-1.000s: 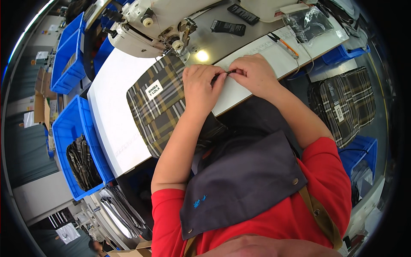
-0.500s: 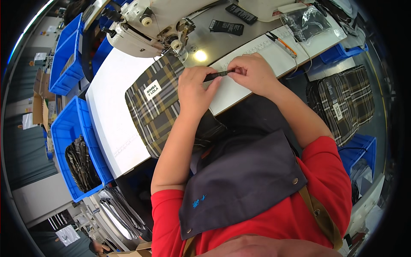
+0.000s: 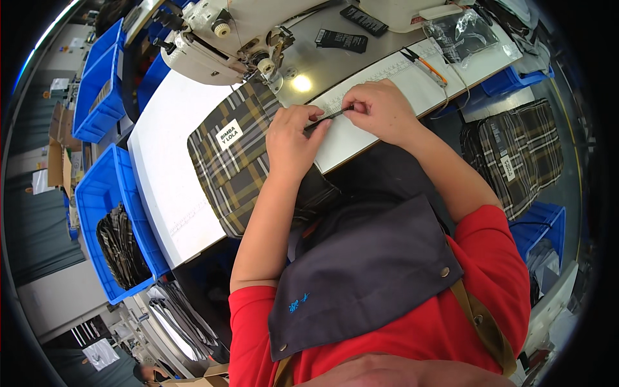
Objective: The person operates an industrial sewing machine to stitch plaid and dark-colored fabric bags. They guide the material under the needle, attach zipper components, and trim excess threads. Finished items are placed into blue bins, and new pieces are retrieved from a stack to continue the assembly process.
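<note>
My left hand pinches a narrow dark strip above the white table edge. My right hand grips the strip's other end, with its fingers curled. Under my left arm lies a folded plaid fabric piece with a white label, reaching over the table's front. Just beyond it stands the white sewing machine, its needle area above a lit metal plate. Orange-handled thread snips rest to the right of my hands, and two black tags lie on the metal bed.
A clear plastic bag sits at the back right. Blue bins flank the table, one holding plaid pieces at left. Stacked plaid pieces lie at right. Part of another person shows at bottom left.
My left hand has shifted down and left along the strip, widening the gap from my right hand, which has stayed nearly in place.
</note>
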Demonstrator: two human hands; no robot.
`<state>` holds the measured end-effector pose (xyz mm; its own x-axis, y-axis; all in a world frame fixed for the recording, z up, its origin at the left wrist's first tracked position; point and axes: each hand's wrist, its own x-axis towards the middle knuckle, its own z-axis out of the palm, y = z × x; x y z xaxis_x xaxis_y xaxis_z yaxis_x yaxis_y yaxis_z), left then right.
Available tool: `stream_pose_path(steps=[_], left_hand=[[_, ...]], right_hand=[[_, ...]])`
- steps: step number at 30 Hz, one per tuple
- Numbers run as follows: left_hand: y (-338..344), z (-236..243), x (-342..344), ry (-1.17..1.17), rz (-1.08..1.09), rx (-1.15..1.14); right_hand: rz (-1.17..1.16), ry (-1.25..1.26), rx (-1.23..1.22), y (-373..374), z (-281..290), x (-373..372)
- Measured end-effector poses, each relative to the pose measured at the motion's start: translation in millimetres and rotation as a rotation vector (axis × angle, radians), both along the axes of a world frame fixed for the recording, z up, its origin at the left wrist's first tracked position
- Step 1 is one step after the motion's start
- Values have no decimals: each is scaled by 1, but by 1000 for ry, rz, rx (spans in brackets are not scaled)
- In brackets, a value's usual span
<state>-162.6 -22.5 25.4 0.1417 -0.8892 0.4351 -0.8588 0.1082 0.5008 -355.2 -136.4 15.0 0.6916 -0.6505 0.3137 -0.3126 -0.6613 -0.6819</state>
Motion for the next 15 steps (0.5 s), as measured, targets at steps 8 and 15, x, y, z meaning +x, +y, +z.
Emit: stream_pose_path(steps=[8,15], left_hand=[[-14,10,-6,-202,-62,-163],[-21,4,-12,-146,-91,-113]], right_hand=[[-17,7,-50,1,-1,1],[-14,0,-46,0,-1,1]])
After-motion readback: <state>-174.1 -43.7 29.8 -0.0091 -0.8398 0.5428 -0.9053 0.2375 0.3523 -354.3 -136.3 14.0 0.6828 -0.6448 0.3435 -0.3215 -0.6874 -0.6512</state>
